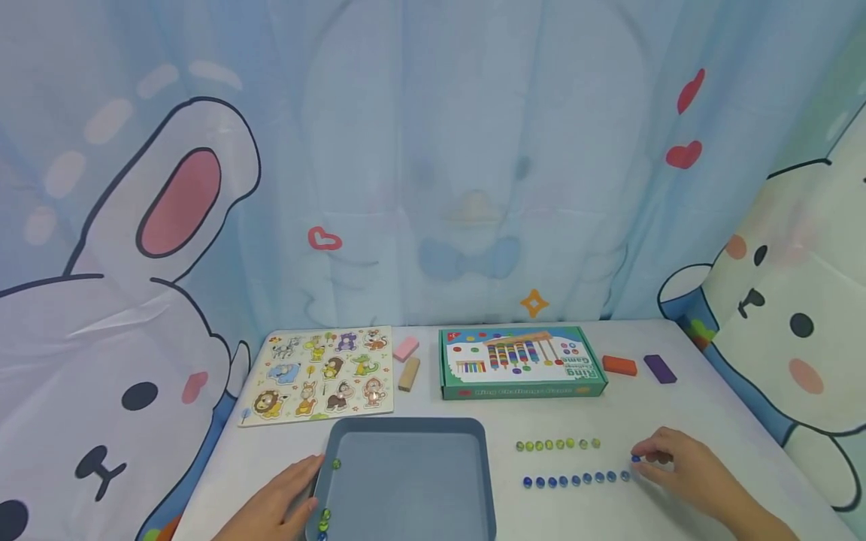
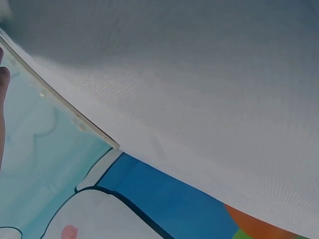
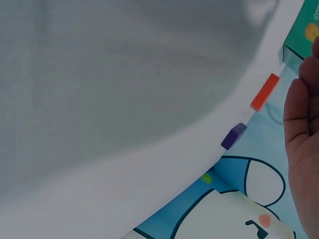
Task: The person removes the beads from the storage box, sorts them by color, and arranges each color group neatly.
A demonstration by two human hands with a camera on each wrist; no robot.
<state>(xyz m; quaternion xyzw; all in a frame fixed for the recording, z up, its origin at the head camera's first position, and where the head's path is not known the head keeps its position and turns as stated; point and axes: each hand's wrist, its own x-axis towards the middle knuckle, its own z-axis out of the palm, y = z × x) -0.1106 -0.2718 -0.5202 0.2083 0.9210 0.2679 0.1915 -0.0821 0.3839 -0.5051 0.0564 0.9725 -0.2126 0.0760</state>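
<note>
My right hand pinches a blue marble between thumb and fingers, just above the right end of a row of blue marbles on the white table. Behind that row runs a second line of yellow-green marbles. My left hand rests against the left rim of a grey-blue tray, its fingers fairly straight. Inside the tray, along its left wall, lie a few green marbles and, lower down, a blue one. In the right wrist view only part of my right hand shows.
At the back left lies an animal puzzle board, beside a pink block and a wooden block. A green game box stands behind the marbles, with an orange block and a purple block to its right. A patterned curtain hangs behind.
</note>
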